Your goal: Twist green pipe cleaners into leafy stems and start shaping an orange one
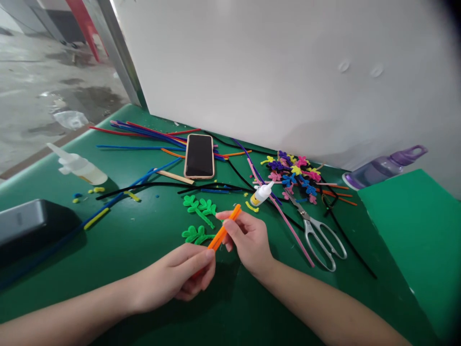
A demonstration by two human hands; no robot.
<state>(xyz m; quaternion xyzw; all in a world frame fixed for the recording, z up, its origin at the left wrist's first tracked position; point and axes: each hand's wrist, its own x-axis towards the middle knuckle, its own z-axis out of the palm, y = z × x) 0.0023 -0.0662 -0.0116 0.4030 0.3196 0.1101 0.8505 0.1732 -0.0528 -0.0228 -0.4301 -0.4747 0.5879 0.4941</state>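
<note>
Between my two hands is a short bundle of orange pipe cleaners point(218, 238), tilted up to the right. My left hand point(192, 273) is closed around its lower end, with the thumb on top. Near the upper end, the thumb and fingers of my right hand point(251, 240) pinch it. Just beyond lie green pipe-cleaner leaf sprigs, an upper sprig point(200, 208) and a lower sprig point(195, 234), partly hidden by my hands. A small white glue bottle point(262, 194) stands past my right hand. Metal scissors point(317, 233) lie to the right with their blades pointing away.
Colourful pipe-cleaner flowers point(296, 170) are piled at the back right, beside a purple water bottle point(383, 167). A phone point(199, 156) lies among loose pipe cleaners point(144, 132). Another glue bottle point(84, 168) and a black device point(30, 223) are left. A white panel point(252, 72) borders the table.
</note>
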